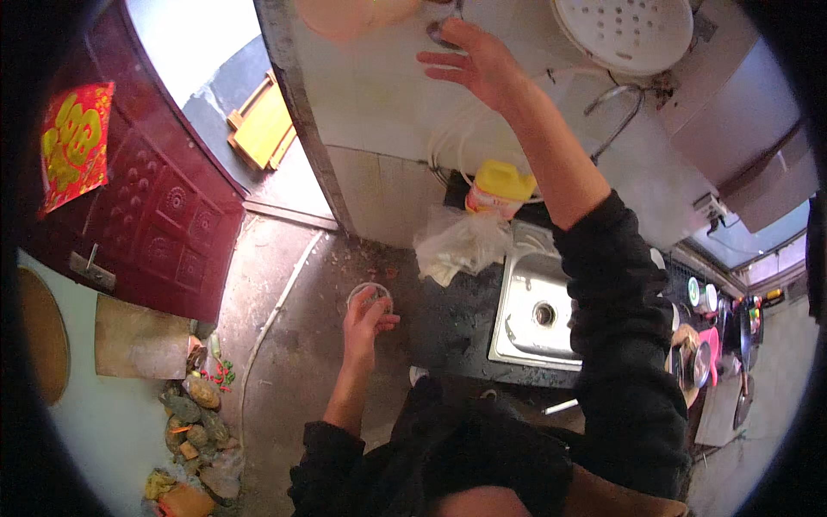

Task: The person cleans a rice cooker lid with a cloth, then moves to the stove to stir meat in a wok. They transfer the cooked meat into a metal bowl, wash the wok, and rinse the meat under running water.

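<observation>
Small jar: a round, clear-looking jar or cup [369, 298], seen from above, held low over the bare floor [293, 345] just left of the dark table [448, 323].
Left hand: the left hand [366, 326] grips the jar from below and beside, its fingers [384, 320] curled round the rim and wall.
Right hand: the right hand [476, 62] is raised high against the pale wall [388, 95], fingers spread and slightly bent, holding nothing that shows; the fingertips lie by a small dark metal piece [441, 33] near the top edge.
Step in hand: it looks like a reach up to the wall fitting while the jar waits in the other hand. The next move would call for a firm hold on that piece, with the jar kept level.
Nearby: a yellow-capped bottle [500, 188] and a crumpled plastic bag [459, 241] stand at the table's back, beside the steel sink [536, 312]; a white perforated lid [624, 33] hangs upper right.
Hard to tell: the jar's contents are blurred; the metal piece is cut off by the frame; an orange-pink shape [353, 15] at the top is too cropped to name.
</observation>
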{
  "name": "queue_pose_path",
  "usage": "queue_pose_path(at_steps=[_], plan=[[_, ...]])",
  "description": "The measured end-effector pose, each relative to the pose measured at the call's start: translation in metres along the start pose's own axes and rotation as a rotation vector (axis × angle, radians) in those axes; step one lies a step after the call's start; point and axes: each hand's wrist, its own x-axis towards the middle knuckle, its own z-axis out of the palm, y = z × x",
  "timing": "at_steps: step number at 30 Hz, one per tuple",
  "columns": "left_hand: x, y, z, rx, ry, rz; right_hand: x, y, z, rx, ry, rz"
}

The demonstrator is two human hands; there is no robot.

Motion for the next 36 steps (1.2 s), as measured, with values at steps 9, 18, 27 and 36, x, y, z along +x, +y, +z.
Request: queue_pose_path(at_steps=[9, 18, 27, 36], plan=[[0.118, -0.063, 0.053, 0.855, -0.015, 0.272, -0.305, 0.114, -0.080, -0.233, 0.377, 0.675], [0.201, -0.102, 0.175, 1.673, -0.303, 0.559, -0.575, 0.131, -0.070, 0.029, 1.123, 0.926], [0.253, -0.123, 0.205, 1.511, -0.122, 0.998, -0.624, 0.132, -0.069, 0.130, 1.147, 0.788], [0.179, -0.100, 0.207, 1.587, 0.151, 0.805, -0.791, 0.089, -0.091, -0.091, 1.123, 0.775]])
